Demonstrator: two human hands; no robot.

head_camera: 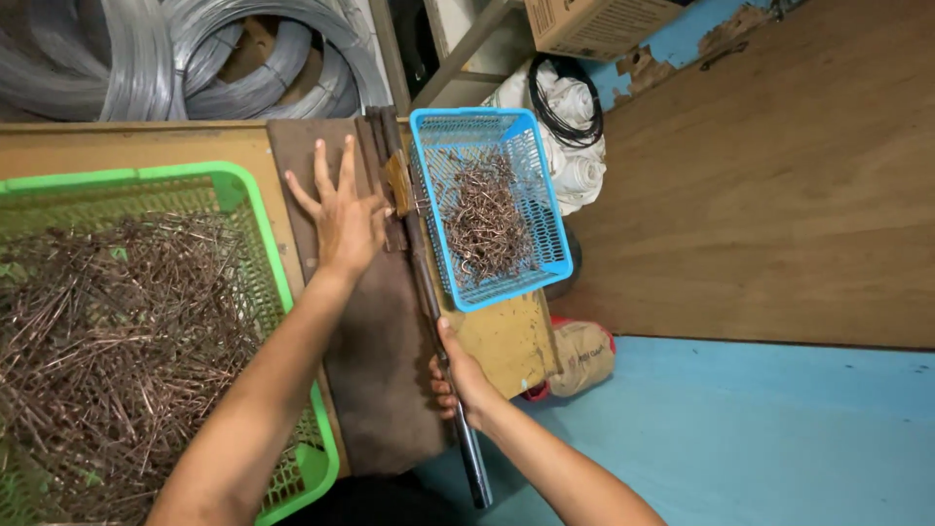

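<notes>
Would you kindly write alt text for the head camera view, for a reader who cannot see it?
A person's left hand lies flat, fingers spread, on a brown board, while the right hand grips a long dark metal lever. A green basket of straight wire pieces sits left; a blue basket of bent hooks sits right.

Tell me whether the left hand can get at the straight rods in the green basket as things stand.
Probably yes. The left hand lies flat and empty on the brown board, right beside the green basket. The basket is open-topped, and nothing lies between the hand and the rods.
</notes>
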